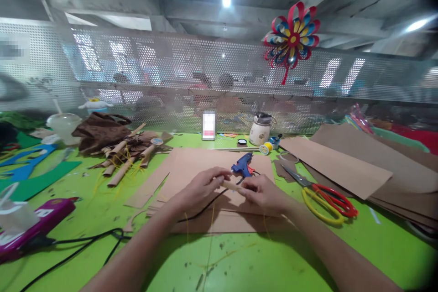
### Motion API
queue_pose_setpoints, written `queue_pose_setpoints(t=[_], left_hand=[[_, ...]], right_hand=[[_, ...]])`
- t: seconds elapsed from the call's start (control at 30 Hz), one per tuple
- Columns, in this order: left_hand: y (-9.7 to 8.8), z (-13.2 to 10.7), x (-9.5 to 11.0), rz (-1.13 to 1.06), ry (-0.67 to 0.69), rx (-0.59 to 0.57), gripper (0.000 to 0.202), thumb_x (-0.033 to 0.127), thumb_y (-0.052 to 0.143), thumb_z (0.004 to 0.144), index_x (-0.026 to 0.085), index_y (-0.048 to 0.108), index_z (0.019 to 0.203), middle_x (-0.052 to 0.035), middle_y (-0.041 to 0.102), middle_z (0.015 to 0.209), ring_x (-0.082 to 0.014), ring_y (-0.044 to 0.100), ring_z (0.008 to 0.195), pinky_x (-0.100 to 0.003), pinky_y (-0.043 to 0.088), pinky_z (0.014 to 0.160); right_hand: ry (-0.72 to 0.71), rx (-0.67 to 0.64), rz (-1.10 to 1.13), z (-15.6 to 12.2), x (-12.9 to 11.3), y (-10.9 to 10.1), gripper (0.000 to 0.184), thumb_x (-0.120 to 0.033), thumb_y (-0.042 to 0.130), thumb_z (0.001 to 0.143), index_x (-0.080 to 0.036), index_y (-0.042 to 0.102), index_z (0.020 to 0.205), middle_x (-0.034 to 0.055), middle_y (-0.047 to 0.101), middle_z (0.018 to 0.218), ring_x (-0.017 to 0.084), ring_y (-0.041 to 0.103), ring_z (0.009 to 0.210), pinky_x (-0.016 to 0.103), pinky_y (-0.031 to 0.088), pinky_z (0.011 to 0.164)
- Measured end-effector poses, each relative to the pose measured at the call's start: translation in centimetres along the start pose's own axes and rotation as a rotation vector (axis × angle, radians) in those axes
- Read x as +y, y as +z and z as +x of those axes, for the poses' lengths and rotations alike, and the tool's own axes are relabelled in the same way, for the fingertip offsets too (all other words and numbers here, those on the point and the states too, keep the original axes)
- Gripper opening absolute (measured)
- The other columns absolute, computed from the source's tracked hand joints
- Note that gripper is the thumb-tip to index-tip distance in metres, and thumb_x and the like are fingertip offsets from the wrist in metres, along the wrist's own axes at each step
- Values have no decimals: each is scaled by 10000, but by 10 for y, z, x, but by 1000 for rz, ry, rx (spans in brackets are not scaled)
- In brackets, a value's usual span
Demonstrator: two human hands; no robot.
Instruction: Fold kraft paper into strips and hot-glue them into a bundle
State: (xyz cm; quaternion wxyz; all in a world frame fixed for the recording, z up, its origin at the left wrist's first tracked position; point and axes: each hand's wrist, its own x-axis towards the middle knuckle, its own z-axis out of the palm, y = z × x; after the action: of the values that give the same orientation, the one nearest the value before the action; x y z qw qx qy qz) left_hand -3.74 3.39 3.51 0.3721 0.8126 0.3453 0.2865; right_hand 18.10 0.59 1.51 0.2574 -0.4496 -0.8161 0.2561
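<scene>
Between my two hands is a thin tan roll of paper (232, 185), held over the tan sheets (191, 159) in the middle of the table. My left hand (210, 182) has its fingers closed on the roll's left end. The right end is pinched by my right hand (258, 191). Just beyond the fingers lies a blue glue gun (242, 164) with an orange-red trigger; its black cord (205, 212) runs under my left hand. Thin yellow threads (219, 255) trail over the sheets' front edge onto the green table (164, 264).
Scissors (321, 196) with red and yellow handles lie at right, beside stacked brown sheets (342, 164). Tied brown paper rolls (119, 169) sit at left. A purple power strip (44, 228) is front left. Behind stand a phone (208, 125), a jar (260, 130) and a yellow spool (266, 148).
</scene>
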Motion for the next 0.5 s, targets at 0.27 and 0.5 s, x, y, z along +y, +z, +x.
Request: queue_pose_setpoints(t=[0.27,0.5], left_hand=[[-6,11,-21,-160,-86,522,301,411,476,832,138,597,803,-9,590,600,-113,495,550,-237,396,554],[-1,7,-13,-132,-113,555,338,427,499,821,170,492,601,55,443,424,-89,390,440,-216,307,491]], right_hand=[[97,96,106,4,11,-6,363,-458,472,866,-135,628,811,-2,554,582,99,443,509,215,315,472],[-65,274,-24,-1,-4,0,232,-348,488,881,-165,629,898,-1,583,645,115,478,552,228,355,517]])
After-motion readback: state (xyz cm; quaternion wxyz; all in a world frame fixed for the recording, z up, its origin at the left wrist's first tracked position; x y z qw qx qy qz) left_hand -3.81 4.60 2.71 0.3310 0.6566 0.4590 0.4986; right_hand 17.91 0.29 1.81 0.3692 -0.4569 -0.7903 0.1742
